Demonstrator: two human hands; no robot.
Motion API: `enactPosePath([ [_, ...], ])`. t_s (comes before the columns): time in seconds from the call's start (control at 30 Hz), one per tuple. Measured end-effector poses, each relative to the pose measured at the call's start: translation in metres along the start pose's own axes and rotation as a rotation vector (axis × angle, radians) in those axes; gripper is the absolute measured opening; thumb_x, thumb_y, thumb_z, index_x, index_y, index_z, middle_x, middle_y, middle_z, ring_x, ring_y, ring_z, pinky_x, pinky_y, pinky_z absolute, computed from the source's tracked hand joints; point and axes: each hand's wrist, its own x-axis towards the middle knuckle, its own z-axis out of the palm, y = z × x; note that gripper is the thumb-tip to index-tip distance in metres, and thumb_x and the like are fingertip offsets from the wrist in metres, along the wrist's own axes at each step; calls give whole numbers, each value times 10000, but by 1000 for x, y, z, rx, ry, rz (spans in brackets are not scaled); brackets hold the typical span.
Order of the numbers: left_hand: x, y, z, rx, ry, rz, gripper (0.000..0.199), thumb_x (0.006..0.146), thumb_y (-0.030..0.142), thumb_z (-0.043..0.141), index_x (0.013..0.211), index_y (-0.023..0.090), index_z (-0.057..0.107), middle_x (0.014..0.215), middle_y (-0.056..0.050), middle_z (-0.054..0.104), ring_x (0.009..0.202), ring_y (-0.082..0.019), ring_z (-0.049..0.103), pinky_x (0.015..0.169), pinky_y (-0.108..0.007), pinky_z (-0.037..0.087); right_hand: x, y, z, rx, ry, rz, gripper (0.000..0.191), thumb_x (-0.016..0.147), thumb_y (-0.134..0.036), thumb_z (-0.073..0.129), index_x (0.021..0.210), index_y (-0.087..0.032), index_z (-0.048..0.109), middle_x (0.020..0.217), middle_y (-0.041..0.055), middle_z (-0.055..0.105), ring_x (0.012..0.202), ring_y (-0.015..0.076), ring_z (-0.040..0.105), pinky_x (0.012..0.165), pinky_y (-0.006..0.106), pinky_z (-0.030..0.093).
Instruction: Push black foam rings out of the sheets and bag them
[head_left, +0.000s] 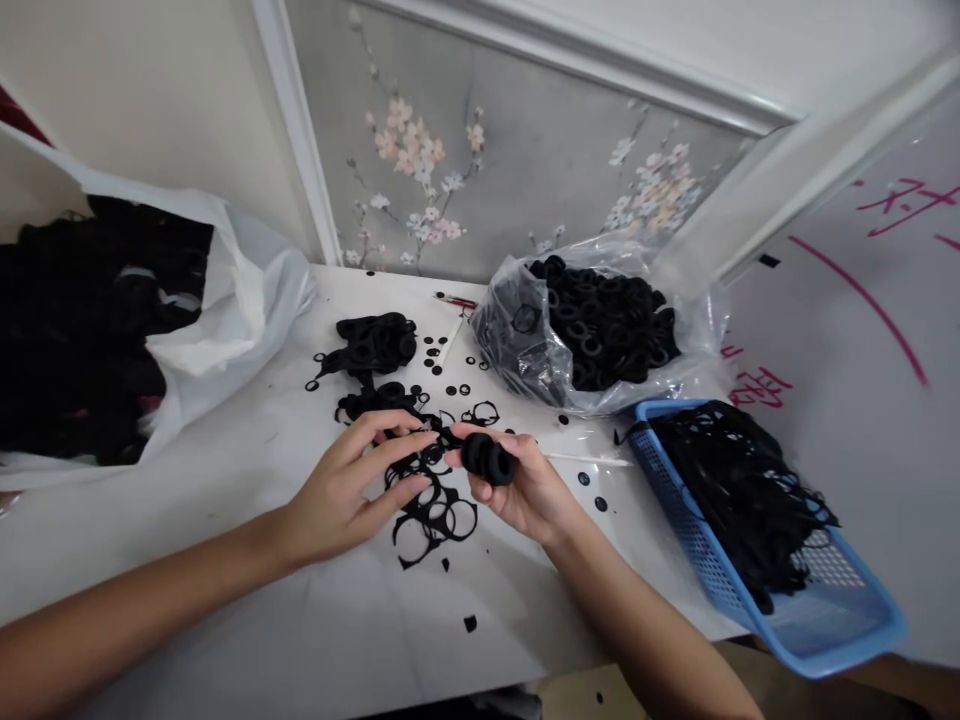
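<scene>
The left forearm (pixel 142 590) and right forearm (pixel 645 625) angle inward, the left hand (pixel 349 492) half open, the right hand (pixel 529 490) curled closed.

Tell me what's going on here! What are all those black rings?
A person is handling black rings at a white table. Their right hand holds a small stack of black rings. Their left hand is at a black cut-out web lying on the table. A clear plastic bag full of black rings sits nearby, and a blue plastic basket holds more black cut-out webs.
</scene>
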Motion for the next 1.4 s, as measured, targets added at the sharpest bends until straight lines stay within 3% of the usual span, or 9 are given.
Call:
enactPosePath([
  [0.1, 21, 10, 0, -39, -4, -30, 335, 920, 152, 569, 1241, 248, 542, 1123, -67, 551, 1031, -176, 572, 814, -283, 532, 0, -2, 0, 6, -28, -44, 455, 743, -442, 693, 1087, -144, 699, 847, 79, 739, 523, 87, 557, 507, 197, 487],
  [0.23, 51, 23, 9, -86, 17, -21, 163, 911, 117, 571, 1029, 222, 611, 1073, -42, 567, 989, -146, 586, 811, -251, 524, 0, -7, -1, -36, 4, -170, 458, 713, -439, 721, 1076, -160, 713, 716, 35, 693, 505, 115, 556, 485, 238, 468],
  [0.4, 82, 33, 17, -134, 61, -69, 69, 886, 137, 616, 901, 203, 629, 1044, -36, 578, 970, -147, 605, 828, -256, 526, -5, -20, -2, -110, -7, -387, 523, 697, -479, 740, 1134, -193, 699, 786, 38, 695, 541, 142, 591, 557, 306, 493],
  [0.67, 121, 42, -1, -223, 73, -14, 92, 900, 173, 607, 836, 232, 637, 945, -12, 565, 851, -131, 591, 761, -244, 539, -12, -66, 23, -396, 15, -625, 594, 761, -597, 644, 1199, -197, 679, 639, 31, 668, 447, 154, 542, 464, 308, 441],
  [0.73, 128, 45, -7, -170, 145, 7, 103, 912, 167, 581, 848, 234, 628, 985, -24, 561, 884, -144, 583, 787, -269, 542, -10, -78, 39, -452, 44, -647, 606, 763, -618, 625, 1201, -203, 680, 607, 26, 654, 443, 164, 538, 448, 310, 438],
  [0.9, 135, 43, -19, -17, 460, 20, 128, 902, 129, 569, 864, 237, 625, 991, -22, 552, 884, -146, 567, 757, -282, 542, 10, -89, 80, -400, 45, -770, 594, 757, -650, 607, 1165, -225, 690, 601, 16, 632, 447, 162, 546, 466, 324, 466],
  [1.07, 129, 24, -27, 64, 528, 77, 126, 897, 134, 573, 860, 229, 646, 1008, -17, 533, 859, -123, 580, 715, -246, 557, 41, -83, 99, -225, -14, -718, 603, 777, -658, 558, 1149, -199, 676, 576, -2, 584, 397, 116, 491, 399, 259, 402],
  [1.23, 132, 17, -27, 99, 568, 65, 128, 862, 115, 626, 930, 222, 643, 1010, -16, 535, 855, -122, 599, 753, -278, 558, 58, -83, 96, -32, -6, -592, 539, 743, -614, 572, 1063, -201, 701, 630, 11, 626, 447, 111, 520, 397, 223, 383],
  [1.4, 141, 19, -28, 122, 537, 24, 185, 850, 117, 656, 975, 253, 660, 987, -9, 555, 830, -130, 592, 741, -292, 537, 60, -84, 92, 3, 14, -594, 511, 729, -613, 565, 1013, -212, 708, 595, 2, 616, 457, 117, 527, 411, 224, 399],
])
